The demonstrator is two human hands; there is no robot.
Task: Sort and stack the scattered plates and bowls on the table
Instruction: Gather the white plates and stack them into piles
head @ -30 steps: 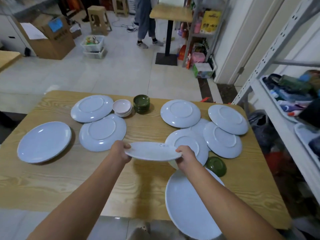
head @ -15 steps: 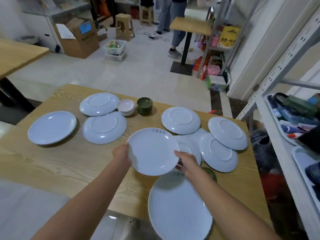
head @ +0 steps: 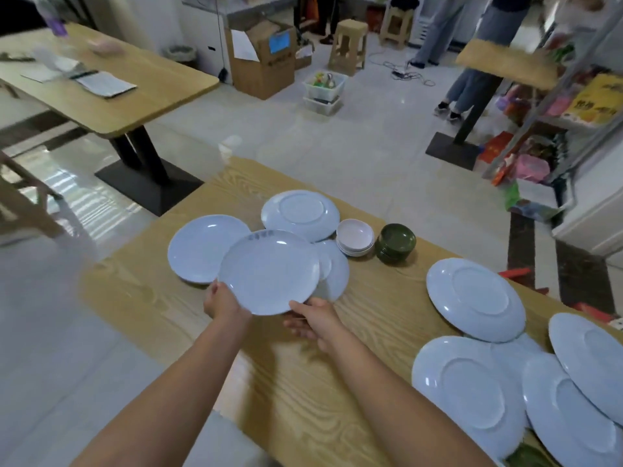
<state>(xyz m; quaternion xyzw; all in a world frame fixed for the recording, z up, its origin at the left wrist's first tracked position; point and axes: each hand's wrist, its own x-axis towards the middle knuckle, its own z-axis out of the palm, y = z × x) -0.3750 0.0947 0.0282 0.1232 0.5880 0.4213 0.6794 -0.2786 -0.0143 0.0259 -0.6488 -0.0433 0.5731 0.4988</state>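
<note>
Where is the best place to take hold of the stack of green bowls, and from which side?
Take the green bowls around the outer wall near the bottom, coming from the near right side, which is bare table; the pink bowls crowd its left.

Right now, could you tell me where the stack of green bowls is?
The stack of green bowls sits on the wooden table near its far edge, immediately right of the stack of white bowls.

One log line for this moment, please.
hands: left hand and right hand hold round pale-blue plate | position: above upright pale-blue plate | stacking: pending
</note>
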